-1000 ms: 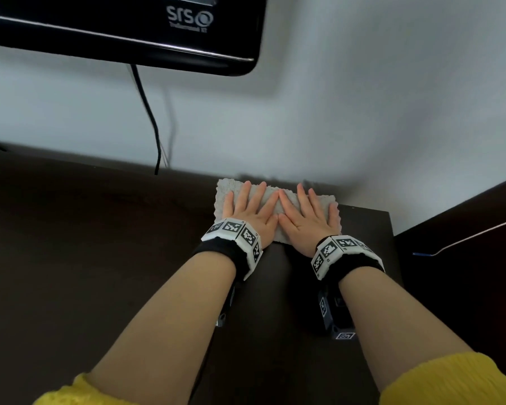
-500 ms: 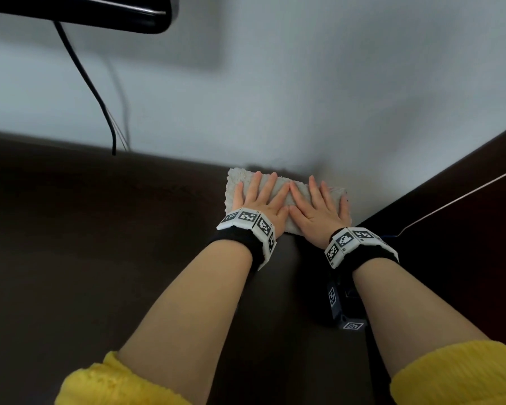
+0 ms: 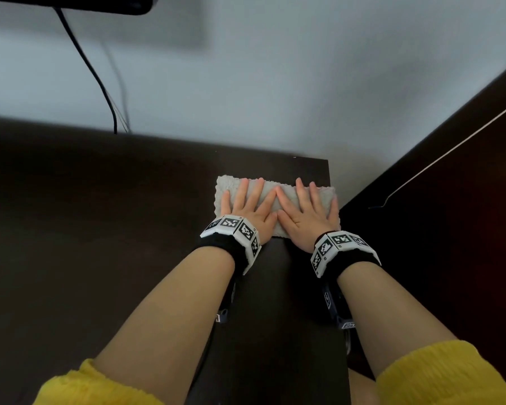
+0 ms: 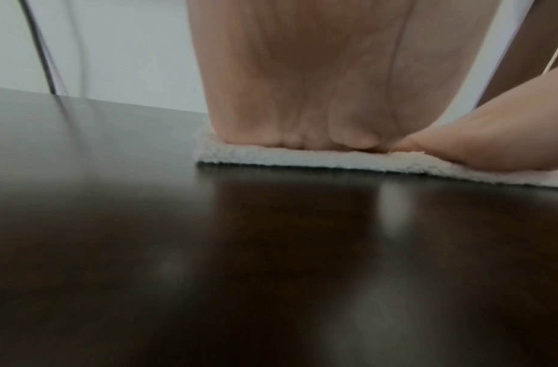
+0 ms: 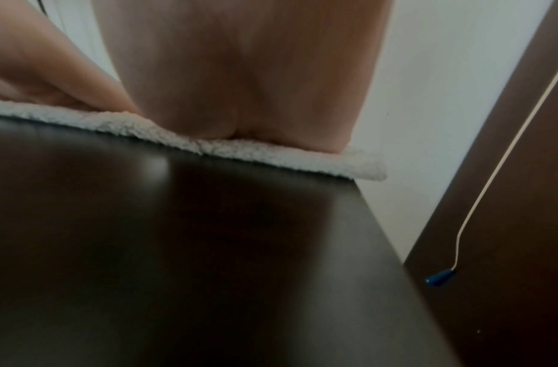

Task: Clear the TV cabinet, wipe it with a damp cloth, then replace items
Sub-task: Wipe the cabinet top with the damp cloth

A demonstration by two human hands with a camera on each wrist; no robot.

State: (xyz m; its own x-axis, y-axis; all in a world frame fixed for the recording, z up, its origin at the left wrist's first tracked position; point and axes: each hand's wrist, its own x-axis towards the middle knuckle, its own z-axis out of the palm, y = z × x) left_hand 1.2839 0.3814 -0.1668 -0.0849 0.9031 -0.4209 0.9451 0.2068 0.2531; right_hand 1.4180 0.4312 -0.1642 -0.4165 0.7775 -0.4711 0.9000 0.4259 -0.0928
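Note:
A folded white fluffy cloth [image 3: 229, 185] lies flat on the dark brown cabinet top [image 3: 100, 229], at its right end. Both hands press down on it side by side with straight fingers. My left hand [image 3: 247, 204] covers the cloth's left half, my right hand [image 3: 307, 206] the right half. The cloth's right end reaches the cabinet's right edge and hangs slightly past it [image 5: 365, 168]. From the left wrist, the palm [image 4: 318, 87] sits on the cloth [image 4: 271, 156]. The right wrist view shows the right palm [image 5: 239, 74] on it too.
A white wall rises behind the cabinet. A black cable [image 3: 91, 68] hangs down it from the TV's corner [image 3: 123, 2] at the top left. Right of the cabinet stands a dark panel [image 3: 465, 200] with a thin white cord [image 5: 506, 149] ending in a blue tip [image 5: 440, 278].
Both hands slid the cloth along the wall to the cabinet's right end, then drew it back from the wall toward me. The view shifted right, leaving only the TV's corner visible.

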